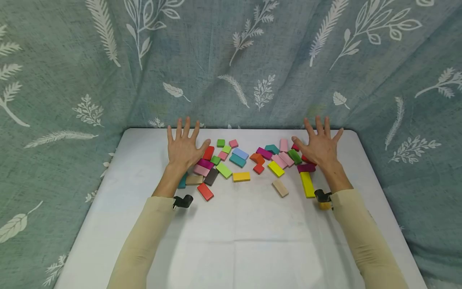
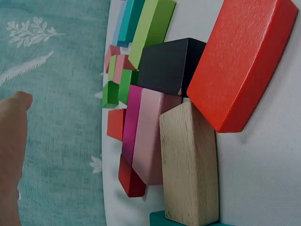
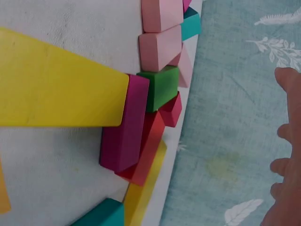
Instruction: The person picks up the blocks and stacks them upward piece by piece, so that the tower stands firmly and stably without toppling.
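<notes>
My left hand (image 1: 183, 150) is spread with straight fingers above the left end of a scatter of coloured wooden blocks, holding nothing. A red block (image 2: 242, 66), a natural wood block (image 2: 190, 165), a black block (image 2: 169, 66) and a pink block (image 2: 151, 136) lie near it in the left wrist view. My right hand (image 1: 320, 148), fingers also spread and straight, is over the right end of the scatter. Around it lie a long yellow block (image 3: 61, 82), a purple block (image 3: 127, 125) and a green block (image 3: 161, 87). Some blocks are partly hidden beneath the hands and wrists.
The blocks lie on a white table (image 1: 234, 257). In the middle are an amber block (image 1: 241, 177), a blue block (image 1: 240, 153) and an orange arch block (image 1: 258, 159). A patterned green-blue curtain (image 1: 216, 52) stands behind the table and on both sides.
</notes>
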The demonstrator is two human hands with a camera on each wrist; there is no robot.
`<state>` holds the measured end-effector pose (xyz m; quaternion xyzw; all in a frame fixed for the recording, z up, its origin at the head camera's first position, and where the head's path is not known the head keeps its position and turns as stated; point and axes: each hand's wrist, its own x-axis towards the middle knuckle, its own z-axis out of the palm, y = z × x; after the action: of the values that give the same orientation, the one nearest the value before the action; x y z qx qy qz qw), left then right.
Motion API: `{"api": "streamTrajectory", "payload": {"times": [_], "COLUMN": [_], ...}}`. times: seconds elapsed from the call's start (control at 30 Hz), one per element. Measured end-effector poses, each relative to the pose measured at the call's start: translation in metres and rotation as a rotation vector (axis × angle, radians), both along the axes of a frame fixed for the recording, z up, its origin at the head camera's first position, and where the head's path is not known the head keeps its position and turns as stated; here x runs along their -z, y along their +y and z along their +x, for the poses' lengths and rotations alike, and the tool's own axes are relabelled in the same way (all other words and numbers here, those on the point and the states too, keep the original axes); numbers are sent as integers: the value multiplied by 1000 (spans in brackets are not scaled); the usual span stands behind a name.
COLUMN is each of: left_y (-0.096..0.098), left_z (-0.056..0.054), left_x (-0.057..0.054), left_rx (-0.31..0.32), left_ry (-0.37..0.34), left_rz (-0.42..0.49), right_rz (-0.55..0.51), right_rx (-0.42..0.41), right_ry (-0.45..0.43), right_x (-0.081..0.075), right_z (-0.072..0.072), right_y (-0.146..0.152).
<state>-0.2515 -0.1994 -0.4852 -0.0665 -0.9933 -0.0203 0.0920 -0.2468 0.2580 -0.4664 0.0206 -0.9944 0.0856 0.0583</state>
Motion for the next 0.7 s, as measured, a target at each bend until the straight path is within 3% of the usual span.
{"api": "streamTrajectory", "payload": {"times": [0.1, 0.2, 0.33, 0.43, 0.57, 0.7], "left_y": [3, 9, 25, 45, 74, 95], "left_z": [1, 4, 12, 20, 29, 38], "left_x": [-1, -3, -9, -13, -11, -2], "left_rx": [61, 212, 445, 558, 636, 661], "left_ry": [-25, -61, -170, -301, -447, -526], "left_rz": [5, 33, 45, 27, -28, -101], "right_rz": [2, -63, -238, -333, -339, -266], "right_rx": [-45, -145, -316, -402, -449, -456], "right_ry": [-9, -82, -312, -517, -691, -726], "right_x": [-3, -6, -9, -5, 9, 25], "right_z": [2, 8, 21, 35, 53, 67], "right_y": [1, 1, -4, -13, -26, -36]}}
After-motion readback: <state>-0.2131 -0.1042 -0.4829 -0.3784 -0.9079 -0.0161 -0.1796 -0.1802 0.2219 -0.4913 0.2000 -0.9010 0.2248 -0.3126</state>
